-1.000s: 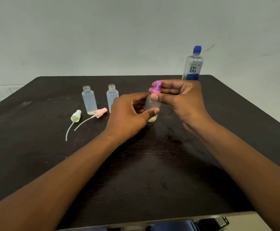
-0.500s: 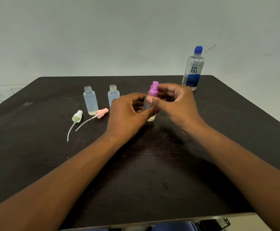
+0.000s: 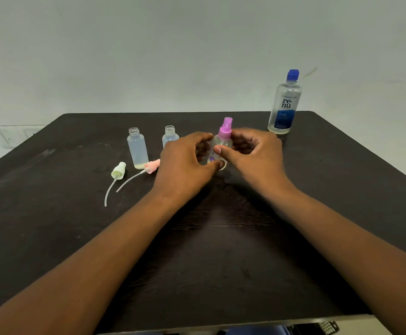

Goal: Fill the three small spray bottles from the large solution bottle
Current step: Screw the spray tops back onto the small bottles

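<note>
- Dark wooden desk [image 3: 52, 238] under me, plain pale wall behind, everything laid out within reach.
- Both hands are on the third small spray bottle [image 3: 221, 143], the one with the purple spray cap [image 3: 225, 130], standing mid-desk.
- Left hand [image 3: 185, 163]: fingers wrapped round the body of that bottle, thumb low at its base, steadying it.
- Right hand [image 3: 255, 153]: thumb pressed on the bottle's shoulder just under the cap, the other fingers curled behind. Whether they pinch the cap itself I cannot tell.
- Over to my left, two open bottles: the taller open bottle [image 3: 137, 151] and the shorter open bottle [image 3: 170, 137], both uncapped, upright, mostly empty; a thin yellowish film sits at the bottom of the taller one.
- Their heads lie on the desk: the yellow spray head [image 3: 118, 169] and the pink spray head [image 3: 152, 166], dip tubes trailing toward me.
- Large solution bottle [image 3: 284, 105] stands far right, blue cap on, untouched.
- My read: I'm on the uncapping step, last cap of three. No pouring yet.
- Next, I reckon: twist the purple cap off while the left holds firm, draw its tube straight up, lay it down, then reach for the big bottle.
</note>
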`<state>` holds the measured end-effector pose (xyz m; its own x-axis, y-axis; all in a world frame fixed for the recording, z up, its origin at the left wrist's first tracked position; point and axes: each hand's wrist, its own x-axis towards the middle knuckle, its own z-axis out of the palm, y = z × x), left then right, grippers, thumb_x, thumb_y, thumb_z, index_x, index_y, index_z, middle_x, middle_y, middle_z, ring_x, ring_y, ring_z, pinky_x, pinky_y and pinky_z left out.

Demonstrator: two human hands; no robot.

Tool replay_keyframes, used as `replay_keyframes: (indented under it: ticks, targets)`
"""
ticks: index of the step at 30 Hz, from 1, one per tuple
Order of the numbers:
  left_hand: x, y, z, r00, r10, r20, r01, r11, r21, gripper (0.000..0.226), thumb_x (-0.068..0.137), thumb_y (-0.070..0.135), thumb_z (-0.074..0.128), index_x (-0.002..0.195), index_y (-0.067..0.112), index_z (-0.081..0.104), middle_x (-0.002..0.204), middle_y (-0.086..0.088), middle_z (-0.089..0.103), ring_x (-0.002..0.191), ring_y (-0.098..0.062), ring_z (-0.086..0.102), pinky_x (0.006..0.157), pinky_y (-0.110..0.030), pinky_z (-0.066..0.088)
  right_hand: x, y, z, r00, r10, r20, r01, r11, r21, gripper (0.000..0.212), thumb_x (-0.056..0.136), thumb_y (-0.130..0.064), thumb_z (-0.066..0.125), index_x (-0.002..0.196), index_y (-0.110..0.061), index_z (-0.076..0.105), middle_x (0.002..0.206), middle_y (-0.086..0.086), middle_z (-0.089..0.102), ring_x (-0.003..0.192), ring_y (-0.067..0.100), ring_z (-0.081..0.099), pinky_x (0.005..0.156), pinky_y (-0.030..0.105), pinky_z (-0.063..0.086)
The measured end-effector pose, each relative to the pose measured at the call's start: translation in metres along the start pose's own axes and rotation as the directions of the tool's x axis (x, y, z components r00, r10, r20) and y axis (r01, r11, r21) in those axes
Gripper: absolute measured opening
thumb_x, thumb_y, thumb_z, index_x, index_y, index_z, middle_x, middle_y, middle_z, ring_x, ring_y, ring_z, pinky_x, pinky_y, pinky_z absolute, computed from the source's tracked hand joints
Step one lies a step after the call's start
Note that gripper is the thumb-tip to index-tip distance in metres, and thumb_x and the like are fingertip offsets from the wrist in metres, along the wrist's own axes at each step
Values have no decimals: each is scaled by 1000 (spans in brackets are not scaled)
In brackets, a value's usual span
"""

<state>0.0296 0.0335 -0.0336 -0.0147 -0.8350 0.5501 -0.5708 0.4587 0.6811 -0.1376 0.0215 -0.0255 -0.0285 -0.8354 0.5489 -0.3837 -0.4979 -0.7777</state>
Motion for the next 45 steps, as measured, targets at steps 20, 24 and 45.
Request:
replay_keyframes:
  ticks: [20,24,45]
  targets:
    - [21,4,-71,957,-176,-232,270,835,480,10,82,35,67,81,32,76,81,7,74,81,-26,70,59,-24,39,5,7,2,1000,-31,-4,29,975,-222,51,82,-41,87,126,-19,74,109,-6,79,95,7,73,91,39,61]
    - [19,7,-72,960,-155,-234,251,849,466,10,80,32,67,80,30,77,77,9,73,78,-22,68,61,-26,43,5,6,0,998,-66,-23,58,965,-256,60,81,-51,85,130,-19,71,111,-5,77,99,8,71,92,39,61]
    - [20,-18,-72,930,-366,-3,243,611,754,37,81,43,83,96,13,68,98,-11,66,93,-39,67,70,-38,49,3,-6,-11,961,-218,-168,167,947,-274,45,87,-50,80,122,-23,71,104,-10,71,93,7,64,78,31,57]
